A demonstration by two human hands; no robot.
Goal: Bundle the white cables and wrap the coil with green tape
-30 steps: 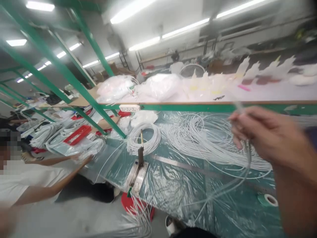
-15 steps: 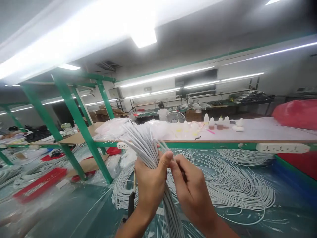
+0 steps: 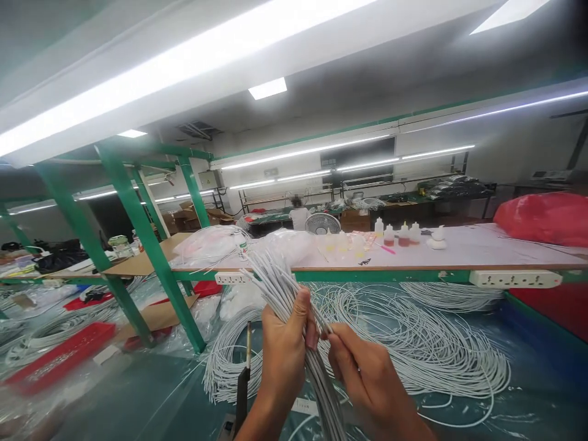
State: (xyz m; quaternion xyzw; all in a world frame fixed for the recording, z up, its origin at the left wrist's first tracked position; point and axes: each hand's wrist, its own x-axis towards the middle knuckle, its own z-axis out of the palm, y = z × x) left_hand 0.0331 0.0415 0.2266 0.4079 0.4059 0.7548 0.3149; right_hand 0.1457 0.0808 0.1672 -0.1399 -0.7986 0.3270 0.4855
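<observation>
A thick bundle of grey-white cables (image 3: 278, 283) rises between my hands, its cut ends fanned at the top. My left hand (image 3: 285, 343) is wrapped around the bundle just below those ends, thumb across the front. Close beside it, my right hand (image 3: 361, 361) pinches a few cable strands at the bundle's right side; the fingertips partly hide them. Below, the rest of the bundle hangs down past both wrists. Behind the hands, a large loose coil of cable (image 3: 441, 343) spreads on the green table, and a smaller coil (image 3: 225, 355) lies to the left.
A raised shelf (image 3: 459, 248) bears squeeze bottles (image 3: 403, 236) and plastic bags. Power strips (image 3: 514, 279) line its edge. Green posts (image 3: 138, 245) and a red tray (image 3: 64, 355) stand left. A dark upright tool (image 3: 242, 392) is by my left forearm. A person (image 3: 299, 215) is far back.
My right hand has moved slightly down and away from my left thumb, still pinching strands. The left hand keeps its hold on the bundle. The camera view has tilted up a little.
</observation>
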